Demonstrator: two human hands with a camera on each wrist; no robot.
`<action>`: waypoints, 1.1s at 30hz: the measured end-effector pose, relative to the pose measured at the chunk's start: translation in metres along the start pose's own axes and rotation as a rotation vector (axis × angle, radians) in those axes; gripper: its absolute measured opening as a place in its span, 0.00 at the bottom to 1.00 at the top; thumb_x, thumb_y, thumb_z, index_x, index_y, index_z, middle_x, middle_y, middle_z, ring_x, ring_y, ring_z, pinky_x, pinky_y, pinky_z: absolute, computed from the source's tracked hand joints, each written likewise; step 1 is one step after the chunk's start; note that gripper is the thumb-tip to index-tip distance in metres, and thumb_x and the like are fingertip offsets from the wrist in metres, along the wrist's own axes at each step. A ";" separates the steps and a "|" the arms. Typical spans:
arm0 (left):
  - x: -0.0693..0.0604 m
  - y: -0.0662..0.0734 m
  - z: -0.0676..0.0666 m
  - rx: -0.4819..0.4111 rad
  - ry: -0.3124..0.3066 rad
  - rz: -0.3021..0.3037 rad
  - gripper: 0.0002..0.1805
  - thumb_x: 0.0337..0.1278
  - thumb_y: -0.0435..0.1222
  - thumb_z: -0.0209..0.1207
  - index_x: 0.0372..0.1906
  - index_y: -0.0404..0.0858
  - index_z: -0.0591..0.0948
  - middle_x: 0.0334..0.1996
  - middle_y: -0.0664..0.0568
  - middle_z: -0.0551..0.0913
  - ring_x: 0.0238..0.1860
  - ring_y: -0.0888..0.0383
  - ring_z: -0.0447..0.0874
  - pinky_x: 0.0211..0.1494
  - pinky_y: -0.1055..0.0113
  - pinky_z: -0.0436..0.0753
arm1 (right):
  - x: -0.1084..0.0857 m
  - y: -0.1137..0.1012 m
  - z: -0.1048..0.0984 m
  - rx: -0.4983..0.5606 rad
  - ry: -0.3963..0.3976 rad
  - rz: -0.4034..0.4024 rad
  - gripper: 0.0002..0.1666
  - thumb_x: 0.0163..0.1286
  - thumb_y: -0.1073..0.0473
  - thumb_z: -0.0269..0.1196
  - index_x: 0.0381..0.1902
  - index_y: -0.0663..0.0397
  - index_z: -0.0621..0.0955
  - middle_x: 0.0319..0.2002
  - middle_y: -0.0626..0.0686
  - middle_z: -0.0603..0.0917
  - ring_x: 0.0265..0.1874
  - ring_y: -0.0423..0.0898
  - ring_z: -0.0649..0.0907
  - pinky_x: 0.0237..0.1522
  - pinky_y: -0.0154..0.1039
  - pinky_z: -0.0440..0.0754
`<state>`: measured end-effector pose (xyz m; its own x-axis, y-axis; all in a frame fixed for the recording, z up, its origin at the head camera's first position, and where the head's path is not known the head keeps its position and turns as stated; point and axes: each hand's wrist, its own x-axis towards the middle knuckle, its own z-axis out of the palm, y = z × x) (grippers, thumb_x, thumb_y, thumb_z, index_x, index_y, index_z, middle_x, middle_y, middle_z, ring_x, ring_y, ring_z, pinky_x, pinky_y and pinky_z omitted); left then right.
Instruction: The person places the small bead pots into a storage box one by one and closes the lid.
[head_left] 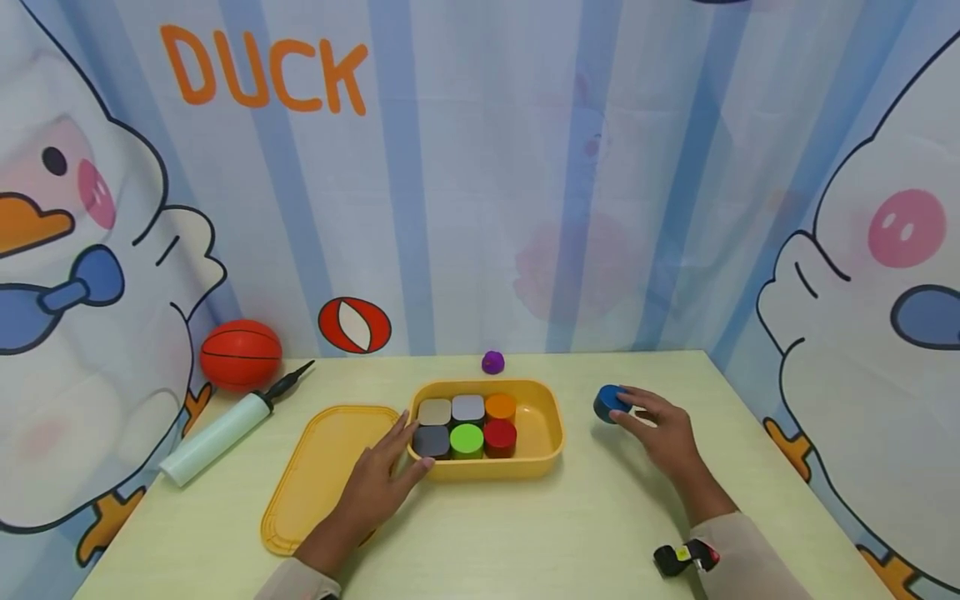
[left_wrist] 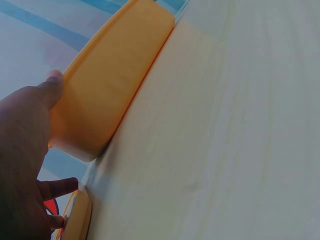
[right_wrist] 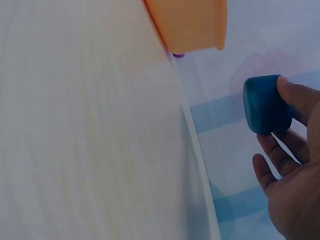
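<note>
A yellow box (head_left: 551, 433) stands on the table with several short, rounded blocks in its left and middle parts. They include a green block (head_left: 467, 442), a red block (head_left: 500, 438) and an orange block (head_left: 501, 407), beside beige and grey ones. My left hand (head_left: 378, 479) rests at the box's left end, its thumb on the near rim and its fingers extended along the end. To the right of the box, my right hand (head_left: 663, 429) pinches a blue rounded block (right_wrist: 269, 104) between thumb and fingertips. The right wrist view shows this block raised off the table.
A yellow lid (head_left: 322, 467) lies left of the box, partly under my left forearm. Farther left are a pale green hand pump (head_left: 217, 437) and a red ball (head_left: 241, 355). Behind the box sits a small purple object (head_left: 492, 362), close to the curtain (head_left: 480, 167).
</note>
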<state>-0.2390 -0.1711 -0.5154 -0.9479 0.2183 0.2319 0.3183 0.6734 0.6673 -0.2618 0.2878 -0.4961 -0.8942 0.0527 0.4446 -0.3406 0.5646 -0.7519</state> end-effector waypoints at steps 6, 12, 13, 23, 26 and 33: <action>0.000 0.001 0.000 -0.007 -0.009 -0.010 0.42 0.77 0.57 0.63 0.86 0.46 0.67 0.89 0.54 0.58 0.87 0.43 0.60 0.81 0.18 0.52 | 0.003 -0.014 0.010 0.072 -0.001 -0.045 0.21 0.74 0.63 0.74 0.63 0.63 0.89 0.68 0.66 0.85 0.58 0.13 0.74 0.59 0.19 0.80; -0.001 0.004 -0.001 0.007 -0.008 -0.003 0.42 0.78 0.57 0.63 0.86 0.44 0.67 0.89 0.51 0.58 0.87 0.41 0.60 0.80 0.17 0.53 | 0.008 -0.024 0.020 0.109 0.006 -0.108 0.21 0.71 0.66 0.75 0.61 0.63 0.89 0.66 0.65 0.87 0.58 0.15 0.76 0.58 0.22 0.83; -0.002 0.005 -0.002 0.009 -0.008 0.000 0.42 0.78 0.57 0.62 0.86 0.43 0.66 0.89 0.51 0.58 0.87 0.41 0.60 0.80 0.17 0.53 | 0.008 -0.026 0.022 0.116 0.003 -0.111 0.21 0.71 0.66 0.75 0.60 0.63 0.90 0.66 0.64 0.87 0.58 0.15 0.76 0.59 0.23 0.83; -0.002 0.004 -0.001 0.006 -0.016 0.003 0.42 0.78 0.59 0.61 0.87 0.44 0.66 0.89 0.50 0.57 0.88 0.42 0.59 0.81 0.17 0.53 | 0.015 -0.036 0.040 0.141 -0.027 -0.151 0.19 0.70 0.68 0.76 0.58 0.63 0.91 0.64 0.64 0.89 0.59 0.30 0.85 0.59 0.34 0.90; -0.002 0.004 -0.002 0.010 -0.014 0.003 0.43 0.78 0.60 0.61 0.87 0.45 0.65 0.89 0.51 0.57 0.88 0.43 0.59 0.81 0.18 0.53 | 0.018 -0.040 0.045 0.135 -0.042 -0.156 0.19 0.70 0.68 0.76 0.58 0.63 0.91 0.64 0.64 0.89 0.61 0.49 0.88 0.60 0.46 0.91; -0.003 0.004 -0.002 0.003 -0.005 0.001 0.43 0.77 0.59 0.62 0.86 0.44 0.66 0.89 0.51 0.58 0.87 0.42 0.60 0.81 0.18 0.53 | 0.022 -0.046 0.056 0.087 -0.068 -0.119 0.19 0.71 0.64 0.76 0.58 0.59 0.91 0.64 0.61 0.89 0.65 0.63 0.86 0.66 0.52 0.88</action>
<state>-0.2349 -0.1703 -0.5123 -0.9477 0.2226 0.2288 0.3191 0.6756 0.6647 -0.2817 0.2168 -0.4792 -0.8627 -0.0678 0.5012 -0.4665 0.4897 -0.7366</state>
